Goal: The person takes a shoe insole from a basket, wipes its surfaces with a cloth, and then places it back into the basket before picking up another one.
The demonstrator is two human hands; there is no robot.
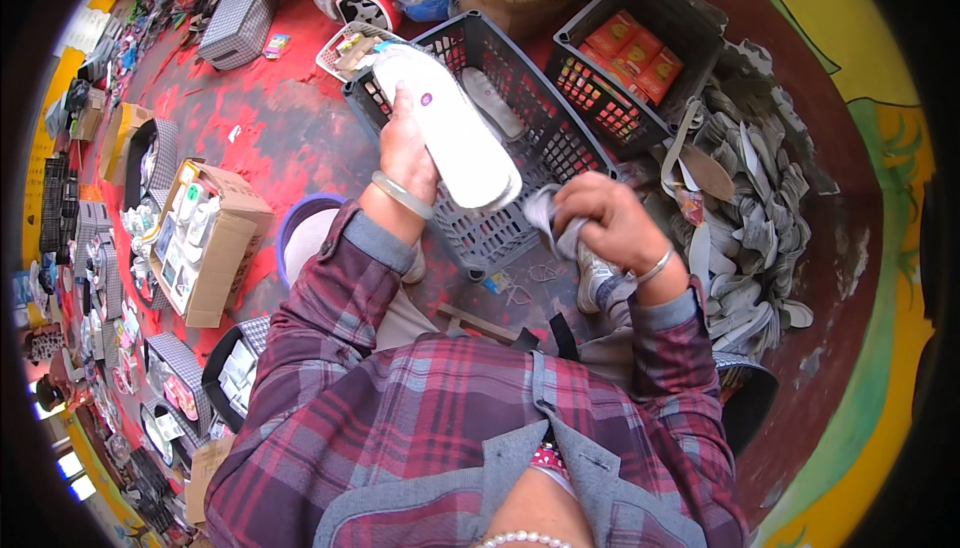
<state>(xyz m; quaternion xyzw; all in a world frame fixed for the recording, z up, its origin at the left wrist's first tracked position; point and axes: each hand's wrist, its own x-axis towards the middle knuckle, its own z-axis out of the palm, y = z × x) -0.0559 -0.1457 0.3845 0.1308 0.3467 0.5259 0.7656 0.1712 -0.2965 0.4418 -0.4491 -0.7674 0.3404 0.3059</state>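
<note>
A pair of white shoe insoles (455,133), seemingly stacked one on the other, is held up in my left hand (408,153), its thumb lying along the left edge. There is a small purple round mark on the top one. My right hand (612,223) is closed around a crumpled grey cloth (542,214), just right of the insoles' lower end and apart from them. Behind both hands stands a dark plastic crate (572,120) with slotted walls. Inside it lies a greyish insole (493,104), partly covered by the white ones.
On the right, a large pile of grey insoles (750,218) leans by the wall. A second dark crate (615,98) holds orange boxes (635,53). To the left are a purple-rimmed basin (285,233) and an open carton (235,238) of packaged goods.
</note>
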